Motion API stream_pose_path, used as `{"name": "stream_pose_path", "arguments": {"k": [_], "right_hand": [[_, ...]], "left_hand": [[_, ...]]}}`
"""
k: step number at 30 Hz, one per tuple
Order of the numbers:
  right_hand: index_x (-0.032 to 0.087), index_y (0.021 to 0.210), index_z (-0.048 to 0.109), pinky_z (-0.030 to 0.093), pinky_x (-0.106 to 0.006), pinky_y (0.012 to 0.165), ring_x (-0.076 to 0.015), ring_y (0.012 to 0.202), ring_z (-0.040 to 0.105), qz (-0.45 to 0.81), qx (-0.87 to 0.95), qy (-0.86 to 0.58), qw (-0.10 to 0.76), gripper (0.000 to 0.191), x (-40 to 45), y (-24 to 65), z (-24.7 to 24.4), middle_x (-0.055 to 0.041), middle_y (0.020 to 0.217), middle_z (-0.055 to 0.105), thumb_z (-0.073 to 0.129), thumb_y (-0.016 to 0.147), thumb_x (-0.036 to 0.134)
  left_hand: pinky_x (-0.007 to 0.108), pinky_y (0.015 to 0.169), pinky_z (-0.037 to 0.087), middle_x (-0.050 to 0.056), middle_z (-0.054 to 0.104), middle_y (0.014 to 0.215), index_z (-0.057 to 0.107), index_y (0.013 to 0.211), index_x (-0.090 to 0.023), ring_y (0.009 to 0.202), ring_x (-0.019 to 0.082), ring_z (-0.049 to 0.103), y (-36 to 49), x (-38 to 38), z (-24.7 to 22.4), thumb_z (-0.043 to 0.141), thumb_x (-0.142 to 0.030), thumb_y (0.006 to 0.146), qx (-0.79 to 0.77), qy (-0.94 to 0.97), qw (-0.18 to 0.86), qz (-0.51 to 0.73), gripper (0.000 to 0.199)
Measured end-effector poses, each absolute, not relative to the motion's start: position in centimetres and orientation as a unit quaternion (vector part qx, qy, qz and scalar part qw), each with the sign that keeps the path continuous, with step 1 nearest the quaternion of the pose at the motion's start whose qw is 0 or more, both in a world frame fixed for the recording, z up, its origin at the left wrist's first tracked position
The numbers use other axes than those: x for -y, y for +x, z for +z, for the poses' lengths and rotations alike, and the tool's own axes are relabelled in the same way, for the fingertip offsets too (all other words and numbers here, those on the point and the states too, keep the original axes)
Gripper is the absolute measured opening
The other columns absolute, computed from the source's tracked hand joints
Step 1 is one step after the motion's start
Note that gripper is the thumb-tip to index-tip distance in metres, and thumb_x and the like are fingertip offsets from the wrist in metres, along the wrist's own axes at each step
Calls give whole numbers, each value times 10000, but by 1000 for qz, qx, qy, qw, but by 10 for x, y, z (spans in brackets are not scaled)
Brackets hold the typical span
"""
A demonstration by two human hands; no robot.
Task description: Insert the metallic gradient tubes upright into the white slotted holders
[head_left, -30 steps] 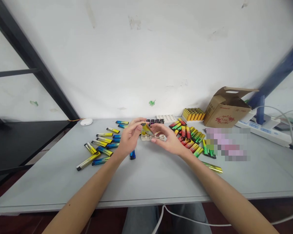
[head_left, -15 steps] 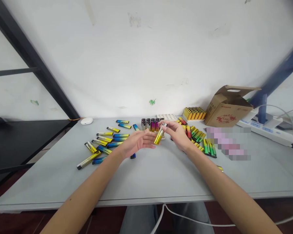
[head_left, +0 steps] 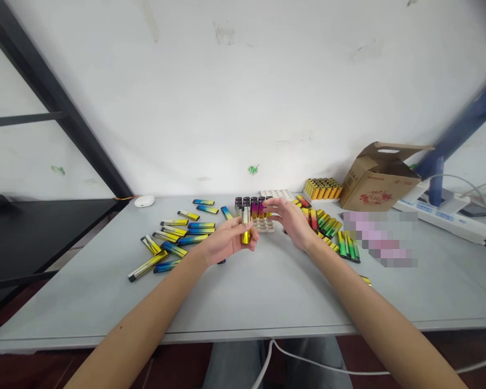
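My left hand (head_left: 229, 240) is closed around a shiny silver-and-yellow lighter (head_left: 246, 227), held upright above the table. My right hand (head_left: 289, 220) is open, its fingers apart and curved over the right side of a pale tray with round holes (head_left: 263, 225). Black-topped lighters (head_left: 254, 207) in purple, silver and yellow stand in the back rows of that tray. Beside my left hand lie loose lighters (head_left: 174, 248) in blue, yellow and silver. Red, yellow and green ones (head_left: 328, 222) lie beyond my right hand, which partly hides them.
A second holed tray (head_left: 276, 194) lies by the wall. Orange-yellow tubes (head_left: 323, 188) stand packed near an opened cardboard box (head_left: 375, 186). A white power strip (head_left: 445, 219) with cables is at the right. A white rounded case (head_left: 144, 201) sits at the back left.
The silver-and-yellow lighter has passed from my right hand to my left and now stands more upright. My left fingers have closed round it; my right hand has let go and opened.
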State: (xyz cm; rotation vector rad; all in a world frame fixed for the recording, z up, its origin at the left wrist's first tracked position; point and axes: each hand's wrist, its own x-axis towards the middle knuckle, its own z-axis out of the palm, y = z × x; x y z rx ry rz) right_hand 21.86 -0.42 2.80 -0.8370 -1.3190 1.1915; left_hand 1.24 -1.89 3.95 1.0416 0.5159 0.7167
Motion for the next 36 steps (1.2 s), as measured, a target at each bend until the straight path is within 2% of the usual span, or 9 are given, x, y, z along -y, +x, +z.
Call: {"name": "stream_pose_path", "arguments": {"k": [3, 6, 9, 11, 13, 17, 22, 36], "right_hand": [[211, 927, 676, 507, -347, 836, -214, 984, 625, 505, 538, -372, 563, 477, 1, 221, 26, -79, 1107, 676, 454, 872, 630], [209, 912, 677, 509, -335, 797, -206, 942, 629, 496, 532, -386, 567, 469, 0, 222, 24, -76, 1085, 680, 454, 873, 620], [207, 901, 678, 505, -316, 775, -195, 925, 627, 488, 529, -391, 573, 375, -1, 223, 23, -66, 1059, 682, 532, 854, 549], [202, 893, 682, 503, -304, 761, -188, 916, 625, 488, 528, -388, 577, 344, -1, 222, 23, -63, 1039, 681, 555, 847, 518], [198, 882, 685, 502, -302, 753, -187, 908, 628, 488, 526, -389, 577, 346, -1, 222, 23, -64, 1029, 683, 550, 848, 514], [198, 867, 690, 502, -310, 755, -192, 898, 638, 482, 529, -401, 572, 353, 0, 221, 23, -66, 1031, 690, 542, 846, 518], [203, 867, 691, 505, -308, 747, -191, 894, 639, 484, 532, -398, 570, 333, -1, 221, 21, -60, 1024, 690, 541, 850, 500], [199, 890, 686, 506, -299, 749, -187, 891, 635, 489, 537, -393, 564, 371, -2, 221, 20, -68, 1055, 685, 510, 862, 525]], "left_hand": [[277, 664, 477, 33, 628, 823, 605, 1045, -172, 655, 105, 575, 12, 18, 41, 666, -257, 854, -247, 470, 774, 345, 217], [298, 706, 493, 41, 631, 914, 595, 985, -192, 722, 115, 583, 11, 18, 42, 687, -226, 828, -265, 458, 768, 360, 185], [262, 635, 465, 19, 608, 869, 575, 942, -200, 639, 90, 529, 12, 17, 41, 683, -225, 822, -273, 443, 772, 366, 164], [231, 570, 422, 4, 546, 757, 597, 957, -176, 574, 81, 466, 12, 16, 40, 636, -304, 854, -266, 425, 784, 366, 168], [235, 546, 407, -1, 468, 670, 621, 926, -138, 555, 98, 438, 12, 15, 42, 543, -415, 891, -256, 402, 799, 366, 289], [263, 551, 416, 9, 400, 635, 580, 746, -142, 561, 130, 433, 12, 13, 45, 402, -485, 900, -239, 362, 819, 376, 416], [264, 556, 415, 10, 374, 651, 475, 658, -175, 576, 137, 426, 12, 13, 46, 354, -426, 888, -254, 351, 821, 373, 362], [215, 516, 363, -11, 349, 679, 414, 711, -190, 572, 122, 386, 21, 18, 40, 350, -240, 867, -303, 407, 755, 416, 176]]}}
